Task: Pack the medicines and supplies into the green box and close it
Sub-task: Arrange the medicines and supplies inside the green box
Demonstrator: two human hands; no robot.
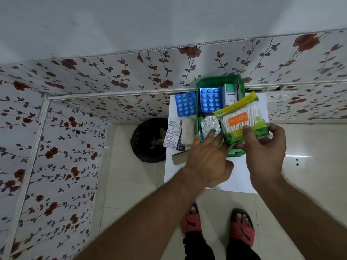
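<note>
The open green box stands on a small white table. Inside it lie a blue blister pack, a white Optibex carton and a silver foil strip. My right hand holds a packet of cotton buds tilted over the box's right side. My left hand reaches into the box's near end, fingers spread and touching the foil strip. A second blue blister pack and a leaflet with a white packet lie left of the box.
A black bin stands on the floor left of the table. Floral wall panels run behind and to the left. My feet in red sandals stand on the tiled floor in front of the table. A piece of cardboard lies at the table's left edge.
</note>
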